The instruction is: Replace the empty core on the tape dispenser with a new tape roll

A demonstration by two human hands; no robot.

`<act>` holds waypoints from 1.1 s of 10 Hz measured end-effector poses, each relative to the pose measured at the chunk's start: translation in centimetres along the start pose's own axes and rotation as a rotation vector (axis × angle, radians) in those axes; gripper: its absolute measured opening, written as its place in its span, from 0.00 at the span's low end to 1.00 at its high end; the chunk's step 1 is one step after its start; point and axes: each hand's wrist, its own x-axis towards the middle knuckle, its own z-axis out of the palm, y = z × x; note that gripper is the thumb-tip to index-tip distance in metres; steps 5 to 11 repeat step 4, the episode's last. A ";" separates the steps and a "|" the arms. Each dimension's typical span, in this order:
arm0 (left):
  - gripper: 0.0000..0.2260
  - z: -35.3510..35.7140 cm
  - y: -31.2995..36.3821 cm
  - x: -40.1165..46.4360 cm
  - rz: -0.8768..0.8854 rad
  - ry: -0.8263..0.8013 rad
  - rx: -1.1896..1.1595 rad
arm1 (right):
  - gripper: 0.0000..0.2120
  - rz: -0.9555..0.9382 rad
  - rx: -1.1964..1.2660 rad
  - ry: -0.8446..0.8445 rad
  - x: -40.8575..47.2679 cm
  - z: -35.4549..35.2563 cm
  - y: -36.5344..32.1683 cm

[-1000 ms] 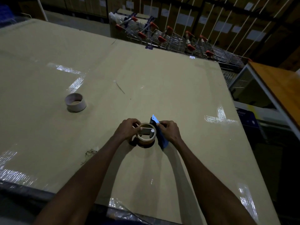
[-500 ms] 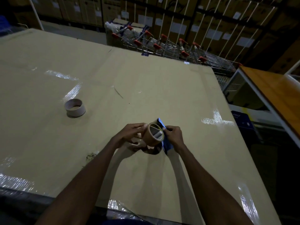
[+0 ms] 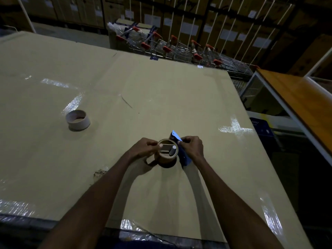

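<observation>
Both hands met over the cardboard-covered table (image 3: pixel 161 90). Left hand (image 3: pixel 143 147) pinched the brown tape roll (image 3: pixel 167 153)'s rim; right hand (image 3: pixel 192 147) gripped the blue plastic dispenser (image 3: pixel 183 155) at the roll's 3 o'clock. Empty cardboard core (image 3: pixel 77 120), a short ring, lay at 10 o'clock, well apart.

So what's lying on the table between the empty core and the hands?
Nothing: in the head view, the table is bare cardboard between the empty core and the left hand, bar a small scuff nearer the table's front edge.
</observation>
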 end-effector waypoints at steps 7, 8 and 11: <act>0.22 -1.1 3.8 1.8 0.183 0.228 0.688 | 0.23 -0.252 -0.325 0.033 0.9 -2.4 -3.7; 0.22 -1.1 3.8 1.8 0.183 0.228 0.688 | 0.23 -0.252 -0.325 0.033 0.9 -2.4 -3.7; 0.22 -1.1 3.8 1.8 0.183 0.228 0.688 | 0.23 -0.252 -0.325 0.033 0.9 -2.4 -3.7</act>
